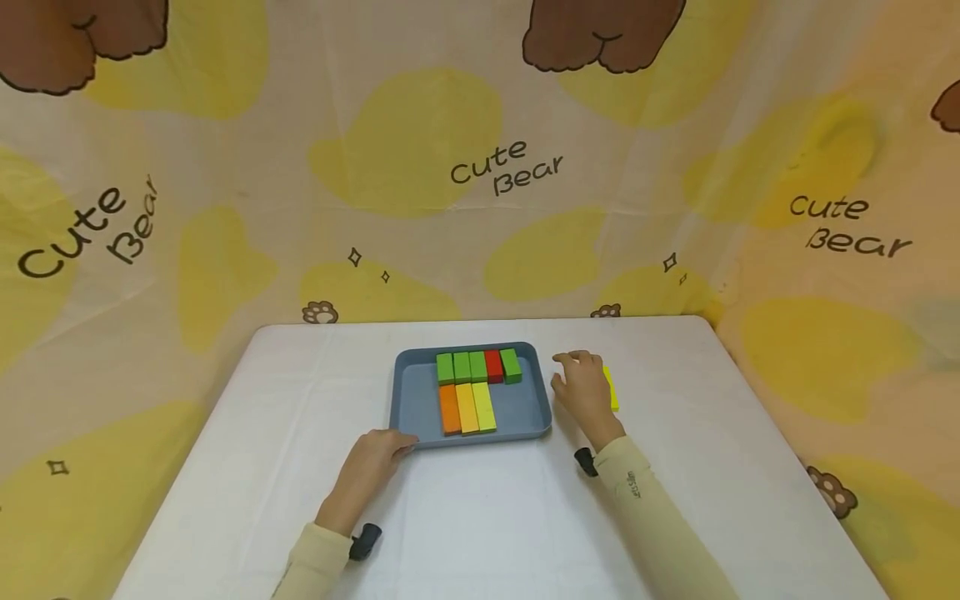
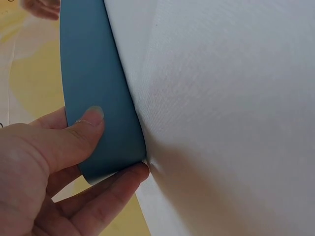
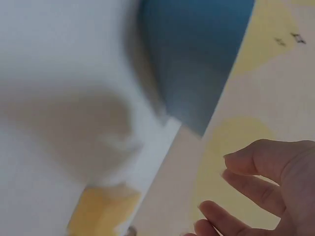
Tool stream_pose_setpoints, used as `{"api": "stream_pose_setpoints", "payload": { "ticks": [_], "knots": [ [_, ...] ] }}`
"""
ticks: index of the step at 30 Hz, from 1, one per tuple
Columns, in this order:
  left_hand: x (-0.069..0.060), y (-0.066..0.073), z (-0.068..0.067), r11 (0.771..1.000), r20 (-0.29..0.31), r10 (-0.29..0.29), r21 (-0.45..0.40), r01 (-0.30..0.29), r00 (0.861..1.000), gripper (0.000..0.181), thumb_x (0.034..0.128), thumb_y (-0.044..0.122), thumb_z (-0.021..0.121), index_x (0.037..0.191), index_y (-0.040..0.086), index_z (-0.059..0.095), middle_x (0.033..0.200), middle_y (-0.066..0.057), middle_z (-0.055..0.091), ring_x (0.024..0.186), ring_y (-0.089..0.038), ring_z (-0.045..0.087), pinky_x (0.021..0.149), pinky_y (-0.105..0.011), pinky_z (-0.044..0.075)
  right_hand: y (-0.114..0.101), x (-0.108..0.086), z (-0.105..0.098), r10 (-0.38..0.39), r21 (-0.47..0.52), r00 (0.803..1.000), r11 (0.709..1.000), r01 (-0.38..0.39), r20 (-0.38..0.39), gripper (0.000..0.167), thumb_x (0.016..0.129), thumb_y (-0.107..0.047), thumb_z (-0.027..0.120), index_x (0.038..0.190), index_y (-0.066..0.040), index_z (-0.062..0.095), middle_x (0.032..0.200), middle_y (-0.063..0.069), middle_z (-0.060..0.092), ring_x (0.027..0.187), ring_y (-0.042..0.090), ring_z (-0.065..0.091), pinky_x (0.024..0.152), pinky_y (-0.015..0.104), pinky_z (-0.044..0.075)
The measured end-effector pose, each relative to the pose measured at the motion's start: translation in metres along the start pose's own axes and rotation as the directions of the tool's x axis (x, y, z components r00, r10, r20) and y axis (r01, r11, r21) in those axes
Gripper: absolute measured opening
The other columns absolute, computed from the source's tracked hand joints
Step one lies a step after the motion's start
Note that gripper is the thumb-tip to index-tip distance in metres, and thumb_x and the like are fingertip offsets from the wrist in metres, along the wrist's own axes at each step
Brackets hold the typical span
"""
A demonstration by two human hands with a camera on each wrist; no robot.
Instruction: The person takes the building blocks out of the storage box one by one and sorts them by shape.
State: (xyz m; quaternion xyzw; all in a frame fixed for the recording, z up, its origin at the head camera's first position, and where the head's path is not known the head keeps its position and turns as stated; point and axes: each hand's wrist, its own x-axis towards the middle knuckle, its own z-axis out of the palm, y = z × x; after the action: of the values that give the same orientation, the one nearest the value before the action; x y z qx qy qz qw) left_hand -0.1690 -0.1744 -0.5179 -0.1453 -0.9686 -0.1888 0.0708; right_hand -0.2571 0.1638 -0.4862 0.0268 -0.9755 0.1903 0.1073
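A blue-grey tray (image 1: 416,400) lies on the white table with coloured blocks inside. In its back row are several green blocks (image 1: 461,367) and a red block (image 1: 493,366); the rightmost green block (image 1: 511,365) is slightly tilted. In front of them lie an orange block (image 1: 449,409), a yellow-orange block (image 1: 467,408) and a yellow-green block (image 1: 483,407). My left hand (image 1: 378,454) grips the tray's front left corner, thumb on the outer wall (image 2: 106,142). Holding nothing, my right hand (image 1: 585,392) hovers right of the tray, fingers loosely bent, partly hiding a yellow block (image 1: 612,389).
The white table (image 1: 487,517) reaches to a patterned yellow cloth backdrop (image 1: 420,142) behind and at the sides. A black wrist camera (image 1: 365,542) sits at the left wrist and another black camera (image 1: 587,462) at the right.
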Motion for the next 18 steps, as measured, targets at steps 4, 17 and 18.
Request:
{"api": "stream_pose_setpoints", "payload": {
  "ticks": [4,17,18],
  "knots": [
    [0.000,-0.001,0.001,1.000,0.001,0.002,-0.003,-0.002,1.000,0.016,0.0828,0.005,0.075,0.097,0.012,0.079,0.092,-0.008,0.077,0.084,-0.025,0.074,0.074,-0.035,0.062,-0.024,-0.001,0.006,-0.021,-0.006,1.000,1.000,0.021,-0.001,0.031,0.091,-0.018,0.066,0.119,-0.005,0.069,0.124,0.020,0.062,0.116,0.040,0.054,0.093,0.049,0.055],
    [0.000,-0.002,0.001,1.000,0.008,-0.007,-0.007,0.007,1.000,0.016,0.0828,0.005,0.076,0.097,0.012,0.079,0.092,-0.008,0.077,0.084,-0.024,0.074,0.073,-0.035,0.062,-0.080,-0.011,0.041,-0.120,0.022,0.986,0.993,0.118,0.112,0.032,0.090,-0.018,0.069,0.117,-0.002,0.069,0.118,0.020,0.064,0.104,0.033,0.063,0.087,0.043,0.059],
    [0.000,-0.002,0.001,1.000,0.008,-0.006,-0.002,0.006,1.000,0.016,0.0828,0.005,0.076,0.097,0.012,0.079,0.091,-0.008,0.077,0.084,-0.024,0.074,0.073,-0.035,0.062,-0.082,-0.012,0.043,-0.123,0.027,0.986,0.992,0.120,0.113,0.031,0.090,-0.018,0.069,0.117,-0.002,0.069,0.118,0.020,0.064,0.104,0.032,0.063,0.086,0.043,0.059]
  ]
}}
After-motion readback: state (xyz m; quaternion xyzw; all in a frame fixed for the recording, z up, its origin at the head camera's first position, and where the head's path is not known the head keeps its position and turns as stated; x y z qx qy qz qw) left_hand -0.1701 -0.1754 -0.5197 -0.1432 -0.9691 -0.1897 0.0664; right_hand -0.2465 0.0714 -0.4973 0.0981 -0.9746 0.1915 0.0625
